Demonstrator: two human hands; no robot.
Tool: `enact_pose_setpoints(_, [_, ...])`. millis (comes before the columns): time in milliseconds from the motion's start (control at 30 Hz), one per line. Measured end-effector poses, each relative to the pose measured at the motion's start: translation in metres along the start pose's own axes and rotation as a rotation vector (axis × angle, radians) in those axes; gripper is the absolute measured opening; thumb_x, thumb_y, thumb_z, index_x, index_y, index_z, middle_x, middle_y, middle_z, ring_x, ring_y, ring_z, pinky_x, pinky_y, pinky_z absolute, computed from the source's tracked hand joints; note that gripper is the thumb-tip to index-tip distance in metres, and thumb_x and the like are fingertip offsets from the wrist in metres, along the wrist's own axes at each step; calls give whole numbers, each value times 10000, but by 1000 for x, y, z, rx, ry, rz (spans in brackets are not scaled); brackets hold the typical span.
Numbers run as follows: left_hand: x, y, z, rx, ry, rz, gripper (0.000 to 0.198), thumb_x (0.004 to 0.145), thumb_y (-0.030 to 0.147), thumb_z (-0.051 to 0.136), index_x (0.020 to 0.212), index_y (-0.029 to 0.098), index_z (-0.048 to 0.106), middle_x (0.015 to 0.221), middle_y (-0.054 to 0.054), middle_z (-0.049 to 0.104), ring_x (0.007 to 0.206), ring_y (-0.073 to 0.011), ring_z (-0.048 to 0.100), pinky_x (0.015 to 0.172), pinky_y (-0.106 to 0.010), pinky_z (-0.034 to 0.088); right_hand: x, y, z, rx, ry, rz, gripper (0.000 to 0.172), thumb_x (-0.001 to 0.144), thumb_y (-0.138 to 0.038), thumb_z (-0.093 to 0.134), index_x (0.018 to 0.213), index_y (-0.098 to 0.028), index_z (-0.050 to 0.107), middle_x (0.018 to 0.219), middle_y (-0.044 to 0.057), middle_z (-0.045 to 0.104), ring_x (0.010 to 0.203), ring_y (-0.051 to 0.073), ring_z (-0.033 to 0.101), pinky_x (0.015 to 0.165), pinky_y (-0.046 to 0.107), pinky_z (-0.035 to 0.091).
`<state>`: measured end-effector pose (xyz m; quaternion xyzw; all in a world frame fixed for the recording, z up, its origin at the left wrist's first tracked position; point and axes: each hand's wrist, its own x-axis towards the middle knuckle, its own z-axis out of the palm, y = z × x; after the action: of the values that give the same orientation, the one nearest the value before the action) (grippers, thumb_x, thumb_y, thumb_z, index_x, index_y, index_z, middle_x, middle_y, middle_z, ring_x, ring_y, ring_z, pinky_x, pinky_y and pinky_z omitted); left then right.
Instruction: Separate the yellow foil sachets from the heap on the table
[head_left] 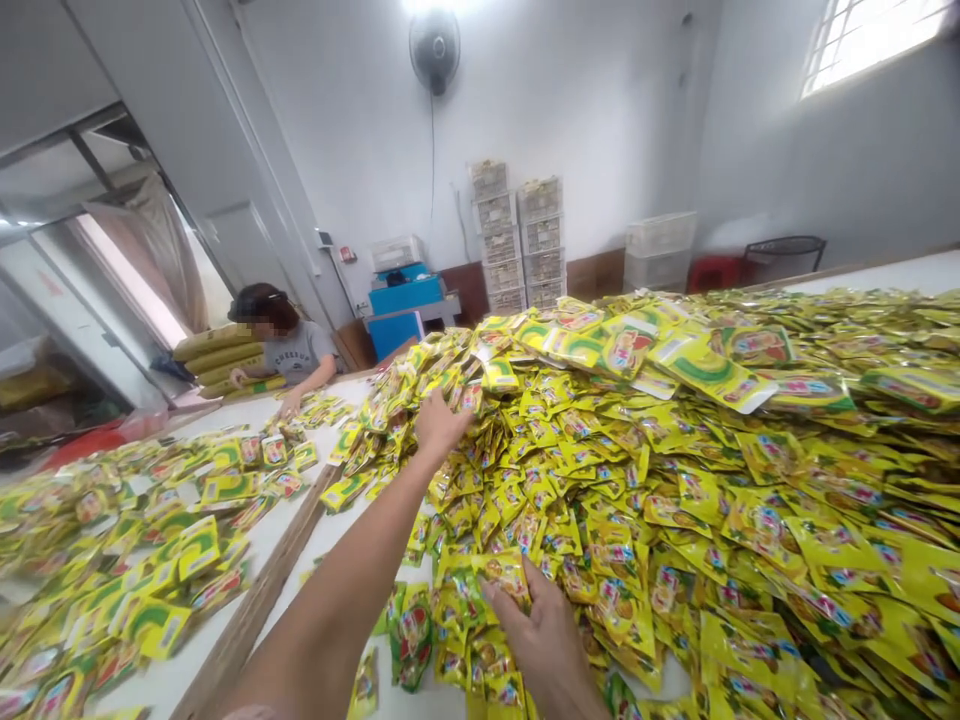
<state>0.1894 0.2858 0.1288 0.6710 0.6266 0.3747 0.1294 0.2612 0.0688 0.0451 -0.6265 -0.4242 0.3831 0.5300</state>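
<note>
Small glossy yellow packets with red, green and blue print lie in a large heap (570, 480) before me. My left hand (442, 425) reaches forward into the heap's left slope, touching packets there. Its fingers are mostly hidden by the back of the hand, so its grip does not show. Nearer to me, my right hand (544, 630) has its thumb and forefinger around the edge of a yellow packet (507, 572). A greener packet (411, 635) lies to the left of that hand on the white tabletop (442, 700).
A wooden strip (262, 590) divides this heap from more packets (180, 560) on the left. Across the table, a person (300, 350) handles packets. Behind stand stacked crates (499, 240) and blue boxes (405, 297). A fan (434, 52) hangs on the wall.
</note>
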Motion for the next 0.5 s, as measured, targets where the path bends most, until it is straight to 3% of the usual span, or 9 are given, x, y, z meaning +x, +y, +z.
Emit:
enact_pose_setpoints(100, [20, 13, 24, 259, -90, 95, 698, 660, 414, 629, 1290, 206, 410, 1278, -210, 484, 1105, -386, 511, 812, -428, 413, 2, 3, 3, 39, -44, -7, 301, 704, -439, 552, 811, -183, 669, 796, 67, 694, 774, 248, 627, 665, 286, 478])
enact_pose_setpoints(200, [25, 14, 33, 337, -110, 150, 626, 713, 329, 567, 1302, 217, 389, 1170, -193, 572, 1020, -352, 575, 774, -398, 425, 4, 3, 1, 57, -32, 14, 298, 704, -429, 555, 824, -180, 666, 819, 66, 697, 776, 239, 626, 665, 274, 476])
enact_pose_setpoints(367, [12, -10, 4, 314, -51, 128, 559, 715, 253, 554, 1261, 190, 451, 830, -115, 684, 825, -305, 637, 710, -352, 428, 4, 1, -2, 68, -39, -5, 312, 714, -442, 562, 835, -174, 666, 799, 60, 698, 765, 234, 627, 663, 270, 481])
enact_pose_setpoints(500, [-27, -53, -27, -8, -26, 122, 543, 658, 349, 647, 1170, 208, 531, 917, -71, 682, 882, -262, 622, 727, -313, 440, 3, 0, -3, -41, -53, -47, 342, 726, -463, 543, 829, -165, 674, 775, 76, 701, 783, 257, 628, 674, 298, 484])
